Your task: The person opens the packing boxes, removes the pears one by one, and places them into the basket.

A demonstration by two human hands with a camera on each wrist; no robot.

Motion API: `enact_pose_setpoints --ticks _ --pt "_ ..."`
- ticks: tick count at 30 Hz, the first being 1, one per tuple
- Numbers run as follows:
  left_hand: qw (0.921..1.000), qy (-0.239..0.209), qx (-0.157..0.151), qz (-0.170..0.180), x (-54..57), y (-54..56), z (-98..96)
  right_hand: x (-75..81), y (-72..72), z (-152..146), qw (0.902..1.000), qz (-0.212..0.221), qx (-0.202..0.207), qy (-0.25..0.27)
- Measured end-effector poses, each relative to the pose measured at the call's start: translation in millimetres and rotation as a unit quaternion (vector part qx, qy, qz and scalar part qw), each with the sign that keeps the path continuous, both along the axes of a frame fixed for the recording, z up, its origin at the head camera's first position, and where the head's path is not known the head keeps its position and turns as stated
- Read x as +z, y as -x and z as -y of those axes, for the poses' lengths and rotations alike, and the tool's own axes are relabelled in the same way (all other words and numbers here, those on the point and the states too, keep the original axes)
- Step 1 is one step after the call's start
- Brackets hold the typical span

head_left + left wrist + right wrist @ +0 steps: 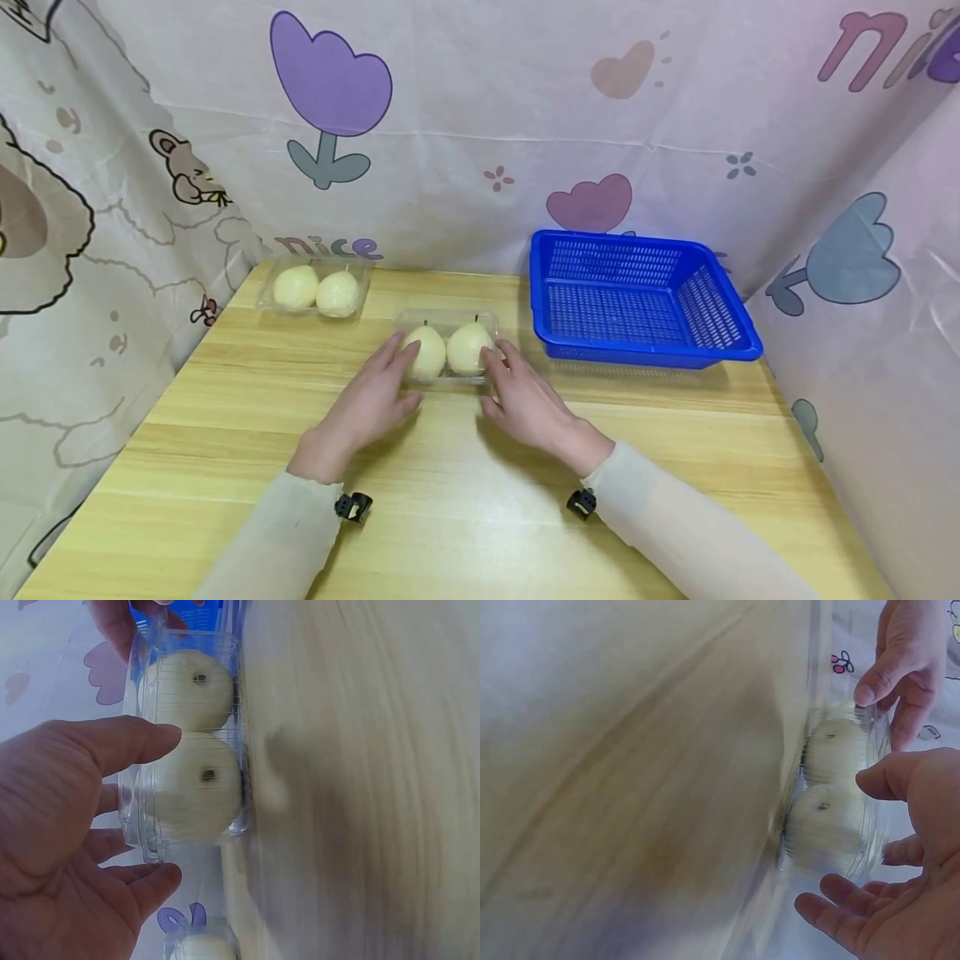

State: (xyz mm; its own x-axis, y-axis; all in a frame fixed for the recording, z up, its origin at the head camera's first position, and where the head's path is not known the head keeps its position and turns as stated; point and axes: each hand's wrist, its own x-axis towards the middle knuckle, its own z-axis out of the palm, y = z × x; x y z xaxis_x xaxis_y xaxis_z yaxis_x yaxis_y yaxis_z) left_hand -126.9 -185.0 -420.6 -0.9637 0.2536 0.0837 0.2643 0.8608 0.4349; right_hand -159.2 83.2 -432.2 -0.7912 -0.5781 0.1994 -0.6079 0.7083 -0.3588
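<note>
A clear plastic clamshell box [448, 317] stands on the table in the middle of the head view. Inside it two pale yellow pears [469, 348] sit side by side, dark stems up. My left hand [369, 402] is at the box's left end, its fingers loosely spread along the side. At the opposite end, my right hand [531, 407] has its fingertips by the near right corner. Both wrist views show the thumbs extended before the box [196, 847] and the other fingers spread around its ends, not clenched.
A second clear box [363, 287] with two pears [296, 287] sits at the table's back left. At the back right stands a blue slatted plastic basket [652, 352]. Printed cloth [465, 100] hangs behind and along both sides of the wooden table [465, 517].
</note>
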Motion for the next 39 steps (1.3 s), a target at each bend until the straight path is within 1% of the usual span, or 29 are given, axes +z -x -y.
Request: enact_pose_setpoints --ticks 8,13,21,24,33,39 --pt "1.0000 -0.002 0.001 -0.005 -1.3 -6.9 -4.2 -1.6 -8.9 -5 0.9999 -0.010 -0.005 0.012" --pt "0.9999 -0.007 -0.002 -0.009 -0.7 -13.1 -7.8 -1.7 -15.6 -9 0.9998 -0.016 -0.008 0.013" --pt "0.9998 -0.010 -0.010 -0.015 1.0 -23.7 -10.9 -2.1 -26.7 -16 0.9998 -0.011 0.000 0.013" --pt "0.9997 -0.010 -0.014 -0.019 0.5 -28.1 -10.9 -3.1 -30.7 -19 0.9998 -0.016 0.004 0.011" --pt "0.9995 -0.015 -0.021 -0.021 -0.8 -39.1 -8.8 -6.9 -41.0 -25 0.9977 -0.064 0.023 0.008" --pt "0.9993 -0.014 -0.023 -0.027 -0.2 -44.4 -7.4 -5.7 -45.0 -26 0.9974 -0.066 0.027 0.002"
